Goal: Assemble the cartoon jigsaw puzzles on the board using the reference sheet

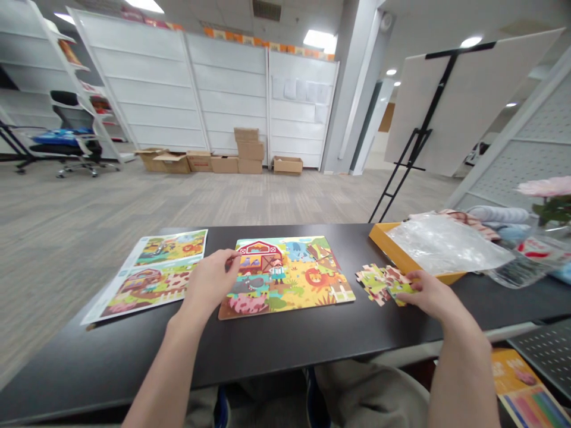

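On the black table lies a farm-scene jigsaw puzzle (292,276) in its board, showing a red barn, a farmer, a lion and a pink pig. My left hand (216,276) is over the board's left edge, its thumb and fingers drawn together near the barn; whatever is between the fingertips is hidden. To the right of the board is a small heap of loose puzzle pieces (377,282). My right hand (430,294) is at the right side of this heap, fingers pinched on a green puzzle piece (401,292).
A printed picture sheet (154,273) lies left of the board. An orange-yellow box (386,241) with clear plastic wrapping (450,244) stands at the right, beside folded cloths (499,217) and pink flowers (546,187). Beyond the table are an easel (413,148) and cardboard boxes (225,163).
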Available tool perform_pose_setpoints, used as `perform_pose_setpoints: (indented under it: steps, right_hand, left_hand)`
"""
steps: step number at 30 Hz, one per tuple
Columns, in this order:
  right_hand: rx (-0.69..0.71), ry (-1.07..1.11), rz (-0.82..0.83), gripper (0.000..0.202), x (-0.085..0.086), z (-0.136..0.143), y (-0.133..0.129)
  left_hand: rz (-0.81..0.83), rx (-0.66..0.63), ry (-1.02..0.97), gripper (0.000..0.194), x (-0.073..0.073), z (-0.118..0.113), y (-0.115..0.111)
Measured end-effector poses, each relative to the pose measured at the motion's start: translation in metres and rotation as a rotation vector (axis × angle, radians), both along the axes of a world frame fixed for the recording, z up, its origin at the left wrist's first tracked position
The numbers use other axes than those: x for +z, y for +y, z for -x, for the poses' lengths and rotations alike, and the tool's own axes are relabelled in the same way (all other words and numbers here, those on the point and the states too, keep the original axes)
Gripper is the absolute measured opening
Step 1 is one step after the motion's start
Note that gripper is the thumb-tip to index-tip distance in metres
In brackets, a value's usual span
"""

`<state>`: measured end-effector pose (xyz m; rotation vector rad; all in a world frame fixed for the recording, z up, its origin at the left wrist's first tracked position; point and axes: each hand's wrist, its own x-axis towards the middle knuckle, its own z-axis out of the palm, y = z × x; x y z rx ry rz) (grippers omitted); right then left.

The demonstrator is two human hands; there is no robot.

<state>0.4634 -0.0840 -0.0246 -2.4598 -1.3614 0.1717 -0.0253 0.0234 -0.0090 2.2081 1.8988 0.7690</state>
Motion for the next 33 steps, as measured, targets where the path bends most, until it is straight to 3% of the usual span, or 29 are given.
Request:
perform_pose_setpoints:
  steps: [9, 13, 16, 18, 23, 26, 30, 33]
  right_hand:
    - [0.023, 0.021, -0.140, 0.030, -0.003, -0.009, 0.002]
    - [0.152, -0.038, -0.180, 0.040, 0.005, 0.012, 0.008]
    - [0.291, -0.015, -0.080, 0.046, 0.006, 0.036, 0.013]
    - [0.312, -0.043, 0.008, 0.046, 0.004, 0.048, 0.017]
    - [0.321, -0.060, 0.035, 0.036, 0.000, 0.055, 0.019]
    - [0.312, 0.000, -0.071, 0.047, -0.002, 0.047, 0.021]
    - [0.138, -0.010, -0.257, 0.054, -0.011, 0.034, 0.036]
    - [0.089, -0.010, -0.202, 0.050, -0.018, 0.031, 0.044]
  left_hand:
    - [-0.007, -0.001, 0.029, 0.036, 0.001, -0.003, -0.001]
    - [-0.004, -0.001, 0.043, 0.036, 0.001, -0.002, -0.002]
    - [-0.012, 0.000, 0.057, 0.036, 0.001, -0.002, -0.002]
    - [-0.010, -0.004, 0.061, 0.036, 0.001, -0.002, -0.002]
    - [0.001, 0.000, 0.050, 0.035, 0.006, -0.003, -0.005]
    - [0.009, 0.007, 0.046, 0.036, 0.008, -0.004, -0.007]
    - [0.002, 0.003, 0.057, 0.037, 0.009, -0.003, -0.010]
    - [-0.011, -0.013, 0.062, 0.036, 0.007, -0.002, -0.010]
